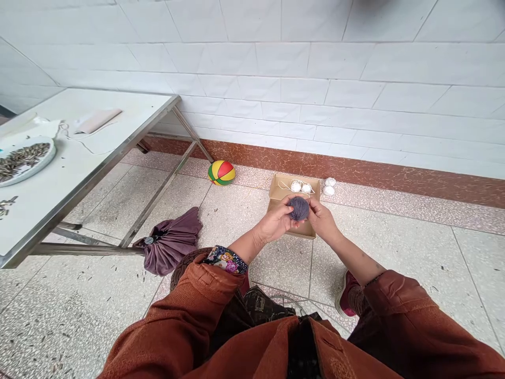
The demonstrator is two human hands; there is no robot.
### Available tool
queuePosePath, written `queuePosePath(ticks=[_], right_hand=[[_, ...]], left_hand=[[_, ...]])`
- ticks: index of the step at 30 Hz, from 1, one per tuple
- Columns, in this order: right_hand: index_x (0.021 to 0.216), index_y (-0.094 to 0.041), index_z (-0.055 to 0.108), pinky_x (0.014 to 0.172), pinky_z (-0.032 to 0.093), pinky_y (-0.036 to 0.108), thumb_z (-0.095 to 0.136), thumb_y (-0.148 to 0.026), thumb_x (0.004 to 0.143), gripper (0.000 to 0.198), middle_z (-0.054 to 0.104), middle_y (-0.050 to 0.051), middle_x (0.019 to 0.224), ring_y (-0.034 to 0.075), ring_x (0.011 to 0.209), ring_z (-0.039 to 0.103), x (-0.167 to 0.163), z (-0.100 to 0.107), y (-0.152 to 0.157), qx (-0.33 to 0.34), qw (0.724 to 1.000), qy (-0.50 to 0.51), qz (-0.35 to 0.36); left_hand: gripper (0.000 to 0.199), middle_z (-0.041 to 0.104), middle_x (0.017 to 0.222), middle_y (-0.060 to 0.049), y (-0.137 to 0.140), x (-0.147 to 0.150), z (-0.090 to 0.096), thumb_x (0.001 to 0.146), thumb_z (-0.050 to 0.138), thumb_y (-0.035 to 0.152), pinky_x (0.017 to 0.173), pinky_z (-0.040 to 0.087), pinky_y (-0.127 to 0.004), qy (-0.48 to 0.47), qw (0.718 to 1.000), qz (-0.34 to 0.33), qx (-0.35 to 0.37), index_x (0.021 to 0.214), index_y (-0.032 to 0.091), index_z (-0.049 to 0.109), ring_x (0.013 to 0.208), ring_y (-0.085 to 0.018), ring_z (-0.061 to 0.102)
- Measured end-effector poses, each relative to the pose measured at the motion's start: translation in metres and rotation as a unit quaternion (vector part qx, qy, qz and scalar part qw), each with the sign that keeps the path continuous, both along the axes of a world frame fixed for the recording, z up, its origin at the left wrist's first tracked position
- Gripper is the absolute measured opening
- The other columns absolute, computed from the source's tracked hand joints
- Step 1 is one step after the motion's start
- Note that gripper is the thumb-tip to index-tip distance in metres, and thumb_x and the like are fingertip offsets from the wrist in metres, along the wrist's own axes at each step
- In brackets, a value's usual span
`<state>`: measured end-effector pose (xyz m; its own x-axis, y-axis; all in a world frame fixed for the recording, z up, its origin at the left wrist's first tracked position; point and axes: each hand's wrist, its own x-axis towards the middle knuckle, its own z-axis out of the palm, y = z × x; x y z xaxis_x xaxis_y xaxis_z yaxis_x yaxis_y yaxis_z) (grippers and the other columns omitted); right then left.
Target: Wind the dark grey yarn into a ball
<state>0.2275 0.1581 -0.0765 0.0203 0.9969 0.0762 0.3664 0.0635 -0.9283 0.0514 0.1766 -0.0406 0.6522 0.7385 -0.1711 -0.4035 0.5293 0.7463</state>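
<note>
Yarn ball (299, 209) in hands (277, 221), box edges (306, 230) below, open floor (389, 247) beside

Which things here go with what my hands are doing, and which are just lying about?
Likely part of it:
grey yarn ball, between your left hand and right hand
open cardboard box
white yarn balls in and beside it

Probably just lying about:
red, yellow and green ball
gathered purple cloth
plate of dark pieces
</note>
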Motion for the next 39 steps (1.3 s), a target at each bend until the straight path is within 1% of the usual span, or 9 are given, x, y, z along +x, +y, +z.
queuePosePath(ticks=[5, 9, 13, 19, 23, 27, 33, 36, 39], right_hand=[[0.091, -0.023, 0.066, 0.073, 0.049, 0.032, 0.049, -0.038, 0.095, 0.023, 0.071, 0.004, 0.084, 0.020, 0.078, 0.063, -0.006, -0.005, -0.007, 0.038, 0.997, -0.042, 0.048], [0.087, -0.023, 0.067, 0.073, 0.048, 0.032, 0.053, -0.035, 0.097, 0.021, 0.069, 0.003, 0.081, 0.019, 0.075, 0.062, -0.004, 0.006, -0.011, 0.084, 0.987, -0.074, 0.116], [0.088, -0.024, 0.068, 0.073, 0.049, 0.032, 0.055, -0.036, 0.098, 0.020, 0.070, 0.003, 0.083, 0.018, 0.075, 0.063, 0.001, 0.025, -0.010, 0.124, 0.973, -0.072, 0.180], [0.086, -0.024, 0.067, 0.078, 0.049, 0.035, 0.060, -0.036, 0.096, 0.017, 0.068, 0.004, 0.083, 0.021, 0.080, 0.063, 0.016, 0.037, 0.005, 0.157, 0.985, -0.051, 0.053], [0.081, -0.023, 0.064, 0.073, 0.048, 0.033, 0.060, -0.043, 0.094, 0.024, 0.064, 0.002, 0.078, 0.020, 0.075, 0.059, 0.017, 0.023, 0.010, 0.123, 0.992, -0.017, -0.002], [0.081, -0.022, 0.060, 0.068, 0.048, 0.030, 0.054, -0.051, 0.096, 0.032, 0.064, 0.001, 0.077, 0.018, 0.071, 0.058, 0.006, 0.002, 0.006, 0.061, 0.998, 0.017, 0.003], [0.093, -0.023, 0.058, 0.056, 0.046, 0.029, 0.042, -0.052, 0.102, 0.034, 0.059, -0.002, 0.068, 0.016, 0.055, 0.054, -0.013, -0.011, -0.015, -0.015, 0.996, 0.000, 0.092], [0.092, -0.024, 0.061, 0.063, 0.048, 0.030, 0.046, -0.048, 0.102, 0.029, 0.062, 0.000, 0.072, 0.017, 0.063, 0.059, -0.015, 0.001, -0.022, 0.029, 0.986, -0.050, 0.157], [0.088, -0.024, 0.066, 0.071, 0.050, 0.032, 0.052, -0.045, 0.101, 0.028, 0.068, 0.003, 0.081, 0.019, 0.074, 0.063, -0.008, 0.021, -0.020, 0.101, 0.977, -0.071, 0.173]], left_hand=[[0.053, 0.066, 0.118, -0.008, 0.009, -0.006, -0.009, 0.084, 0.072, 0.030, 0.080, 0.052, -0.030, 0.027, 0.998, 0.053, 0.015, 0.133, 0.022, 0.054, 0.088, -0.016, 0.069], [0.059, 0.067, 0.111, -0.004, 0.016, -0.011, -0.018, 0.081, 0.079, 0.039, 0.075, 0.051, -0.027, 0.070, 0.993, 0.094, 0.018, 0.132, 0.024, 0.054, 0.078, -0.011, 0.067], [0.055, 0.067, 0.109, -0.004, 0.018, -0.009, -0.023, 0.074, 0.084, 0.039, 0.072, 0.048, -0.024, 0.128, 0.981, 0.140, 0.035, 0.119, 0.020, 0.061, 0.082, -0.011, 0.063], [0.040, 0.066, 0.105, -0.005, 0.009, -0.005, -0.017, 0.073, 0.083, 0.034, 0.072, 0.046, -0.024, 0.163, 0.982, 0.068, 0.063, 0.106, 0.016, 0.068, 0.086, -0.012, 0.060], [0.046, 0.064, 0.113, -0.006, 0.002, -0.005, -0.010, 0.072, 0.084, 0.033, 0.071, 0.049, -0.026, 0.098, 0.995, 0.008, 0.034, 0.112, 0.019, 0.066, 0.085, -0.013, 0.062], [0.059, 0.066, 0.116, -0.009, 0.001, -0.004, -0.006, 0.072, 0.084, 0.037, 0.073, 0.051, -0.030, 0.022, 1.000, -0.021, -0.010, 0.125, 0.021, 0.062, 0.083, -0.015, 0.065], [0.041, 0.069, 0.100, -0.006, 0.016, -0.006, -0.011, 0.069, 0.083, 0.032, 0.079, 0.048, -0.028, 0.045, 0.995, 0.090, -0.007, 0.103, 0.015, 0.066, 0.085, -0.014, 0.062], [0.041, 0.068, 0.099, -0.003, 0.024, -0.010, -0.019, 0.067, 0.081, 0.027, 0.080, 0.045, -0.027, 0.133, 0.978, 0.156, 0.033, 0.103, 0.017, 0.066, 0.086, -0.013, 0.060], [0.046, 0.068, 0.097, -0.003, 0.026, -0.013, -0.024, 0.066, 0.079, 0.024, 0.084, 0.045, -0.030, 0.237, 0.952, 0.169, 0.096, 0.110, 0.017, 0.066, 0.087, -0.015, 0.060]])
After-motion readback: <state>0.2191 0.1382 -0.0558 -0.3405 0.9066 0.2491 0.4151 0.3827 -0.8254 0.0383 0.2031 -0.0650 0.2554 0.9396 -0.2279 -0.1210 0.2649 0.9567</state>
